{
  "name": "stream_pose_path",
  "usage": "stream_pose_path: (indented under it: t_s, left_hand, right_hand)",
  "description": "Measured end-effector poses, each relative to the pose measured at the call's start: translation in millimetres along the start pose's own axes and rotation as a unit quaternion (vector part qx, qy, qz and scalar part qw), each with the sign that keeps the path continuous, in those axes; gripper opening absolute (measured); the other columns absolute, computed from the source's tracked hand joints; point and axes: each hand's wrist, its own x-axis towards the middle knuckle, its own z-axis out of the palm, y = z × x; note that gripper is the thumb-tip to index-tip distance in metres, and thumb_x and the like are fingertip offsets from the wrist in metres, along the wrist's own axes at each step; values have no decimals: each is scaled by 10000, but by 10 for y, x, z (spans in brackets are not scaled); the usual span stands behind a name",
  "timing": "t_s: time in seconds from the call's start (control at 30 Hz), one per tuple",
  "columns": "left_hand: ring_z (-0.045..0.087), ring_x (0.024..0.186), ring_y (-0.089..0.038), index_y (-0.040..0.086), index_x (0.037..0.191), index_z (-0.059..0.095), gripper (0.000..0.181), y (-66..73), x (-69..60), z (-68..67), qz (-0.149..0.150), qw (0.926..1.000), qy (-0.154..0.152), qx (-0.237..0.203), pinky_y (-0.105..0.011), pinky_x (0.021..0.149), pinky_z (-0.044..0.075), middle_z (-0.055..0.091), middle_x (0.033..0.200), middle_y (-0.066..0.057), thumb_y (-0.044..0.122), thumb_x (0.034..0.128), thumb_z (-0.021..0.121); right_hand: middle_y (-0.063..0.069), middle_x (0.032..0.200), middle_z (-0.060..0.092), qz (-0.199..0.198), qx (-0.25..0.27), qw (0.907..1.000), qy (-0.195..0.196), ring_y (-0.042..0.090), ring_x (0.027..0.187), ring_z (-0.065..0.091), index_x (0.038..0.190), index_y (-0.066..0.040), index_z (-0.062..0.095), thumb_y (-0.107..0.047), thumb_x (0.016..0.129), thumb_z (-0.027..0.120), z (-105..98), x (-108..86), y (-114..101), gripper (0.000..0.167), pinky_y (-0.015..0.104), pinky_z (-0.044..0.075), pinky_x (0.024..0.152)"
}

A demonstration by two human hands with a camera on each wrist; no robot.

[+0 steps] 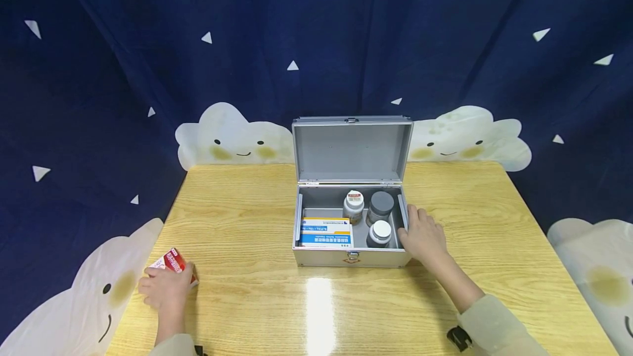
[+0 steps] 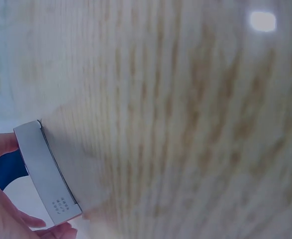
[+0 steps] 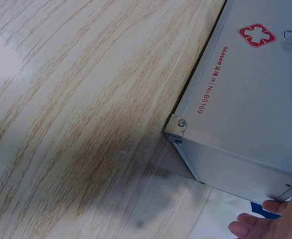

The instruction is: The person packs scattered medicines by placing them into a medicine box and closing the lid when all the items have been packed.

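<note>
My left hand (image 1: 165, 288) grips a small red-and-white medicine box (image 1: 174, 260) at the table's left side. In the left wrist view, fingers and thumb span the carton (image 2: 46, 172), whose pale narrow side faces the camera. An open silver first-aid case (image 1: 321, 257) stands in the middle of the table. My right hand (image 1: 425, 235) holds its right wall near the rim, with the thumb at the edge. In the right wrist view, fingertips (image 3: 252, 224) show beside the case's side wall (image 3: 235, 172); the thumb is hidden there.
Inside the case are a blue-and-white medicine carton (image 1: 326, 233), a white bottle (image 1: 353, 207), a grey-lidded bottle (image 1: 379, 207) and a white-capped dark bottle (image 1: 379, 233). The raised lid (image 1: 351, 153) stands at the back, before a dark blue curtain (image 1: 336, 32).
</note>
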Motion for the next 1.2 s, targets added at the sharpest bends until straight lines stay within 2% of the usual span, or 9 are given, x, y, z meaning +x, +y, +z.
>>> stream_pose_path:
  t_s: [0.4, 0.73, 0.97, 1.2]
  left_hand:
    - [217, 1099, -587, -255, 1285, 33, 988, -62, 48, 15, -52, 9998, -178, -108, -621, 839, 330, 154, 1191, -489, 434, 789, 537]
    - [212, 1102, -585, -246, 1275, 86, 979, -24, 28, 16, 50, 9998, -36, -170, -635, 827, 326, 166, 1187, -482, 425, 765, 584]
    - [201, 1115, -589, -228, 1294, 82, 981, 95, 28, 31, 336, 9992, -18, -215, -661, 840, 301, 170, 1208, -469, 415, 764, 601]
    - [217, 1096, -554, -209, 1295, 113, 962, 325, -10, 44, 751, 9967, 76, -291, -658, 826, 298, 201, 1198, -435, 399, 752, 625]
  right_hand:
    - [299, 1183, 437, 7, 15, 10000, -26, 474, 1034, 459, 1318, 56, 316, -233, 842, 474, 0, -3, -8, 580, 593, 360, 798]
    - [297, 1179, 439, -12, 1, 10000, -34, 473, 1032, 460, 1317, 53, 313, -237, 844, 468, -7, -1, -7, 576, 588, 364, 796]
    - [298, 1188, 434, -10, 10, 10000, -19, 477, 1042, 456, 1322, 54, 310, -235, 844, 469, -15, -7, -7, 581, 592, 359, 807]
    - [299, 1178, 439, -26, -1, 10000, -8, 476, 1034, 460, 1315, 54, 313, -234, 844, 469, -12, -11, -8, 574, 588, 365, 798]
